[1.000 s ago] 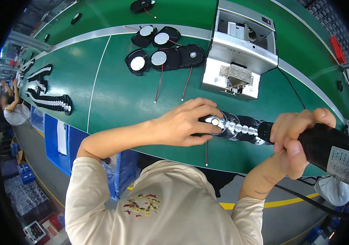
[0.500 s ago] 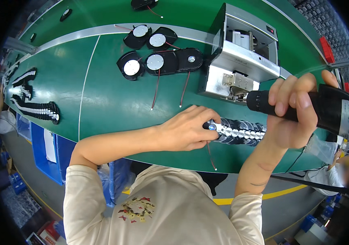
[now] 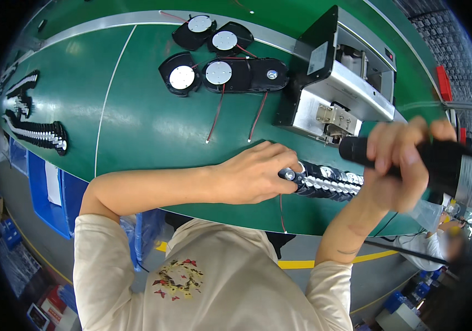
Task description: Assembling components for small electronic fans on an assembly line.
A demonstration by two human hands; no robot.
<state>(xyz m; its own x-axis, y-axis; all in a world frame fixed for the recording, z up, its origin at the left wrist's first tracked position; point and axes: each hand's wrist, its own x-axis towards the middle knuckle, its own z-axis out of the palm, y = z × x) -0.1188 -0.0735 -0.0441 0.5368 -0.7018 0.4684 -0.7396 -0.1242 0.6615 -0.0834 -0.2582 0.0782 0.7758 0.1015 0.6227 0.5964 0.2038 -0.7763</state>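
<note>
A green surface (image 3: pixel 136 127) curves across a workshop, with blue bins on the floor below its near edge. At that edge the left hand (image 3: pixel 252 176) lies palm down, fingers closed on the end of a row of black and silver parts (image 3: pixel 327 181). Just right of the row, the right hand (image 3: pixel 398 163) is clamped around a black power screwdriver (image 3: pixel 445 163), raised above it. Beyond the row stands a grey metal machine (image 3: pixel 338 91); left of it lie black speaker pieces (image 3: pixel 219 71) with wires.

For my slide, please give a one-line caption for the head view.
Left hand steadies a row of black parts on the green table; right hand grips a black power tool.
</note>
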